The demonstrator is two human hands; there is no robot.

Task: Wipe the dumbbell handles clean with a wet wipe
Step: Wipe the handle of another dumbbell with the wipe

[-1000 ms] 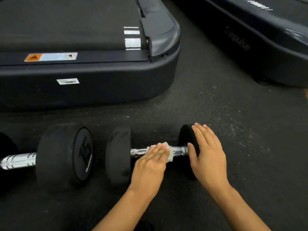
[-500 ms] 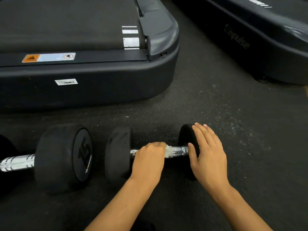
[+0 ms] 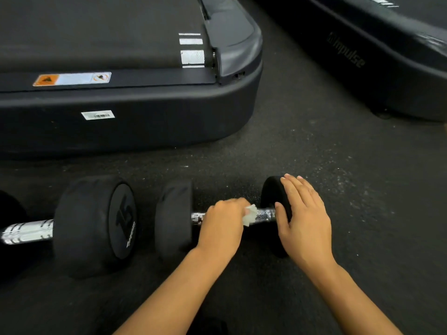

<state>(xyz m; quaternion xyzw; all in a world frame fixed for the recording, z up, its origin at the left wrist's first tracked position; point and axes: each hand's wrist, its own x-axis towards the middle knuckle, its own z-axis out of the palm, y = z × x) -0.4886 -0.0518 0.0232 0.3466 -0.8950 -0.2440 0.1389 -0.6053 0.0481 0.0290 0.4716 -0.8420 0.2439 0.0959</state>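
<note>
A small black dumbbell (image 3: 173, 218) lies on the floor with a chrome handle (image 3: 264, 214). My left hand (image 3: 223, 227) is curled over the middle of that handle and grips a white wet wipe (image 3: 249, 214), which pokes out on the hand's right side. My right hand (image 3: 303, 221) rests flat with straight fingers on the dumbbell's right weight head (image 3: 271, 192). A bigger dumbbell marked 15 (image 3: 96, 226) lies to the left, its chrome handle (image 3: 26, 232) bare.
A black treadmill base (image 3: 145, 117) stands right behind the dumbbells. A second treadmill (image 3: 377, 68) runs along the upper right. Dark speckled rubber floor (image 3: 338, 177) lies between and in front of them.
My left hand went from flat fingers over the wipe to a curl around the handle, and slid a little left. My right hand stayed on the weight head.
</note>
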